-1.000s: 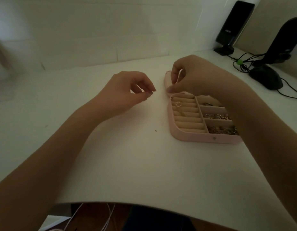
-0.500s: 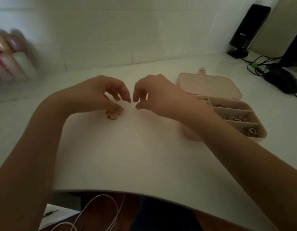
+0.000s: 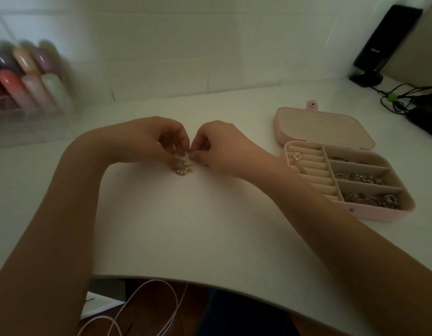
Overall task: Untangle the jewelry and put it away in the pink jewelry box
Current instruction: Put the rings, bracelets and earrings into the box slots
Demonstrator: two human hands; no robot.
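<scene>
Hands (image 3: 189,151) pinching jewelry (image 3: 182,168); open pink jewelry box (image 3: 341,175) right, bottles (image 3: 28,81) left.

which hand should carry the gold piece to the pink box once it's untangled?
Right, probably. The right hand is on the same side as the open pink jewelry box, nothing between them. The left hand would have to cross over. Both pinch at the gold jewelry on the white table.
</scene>
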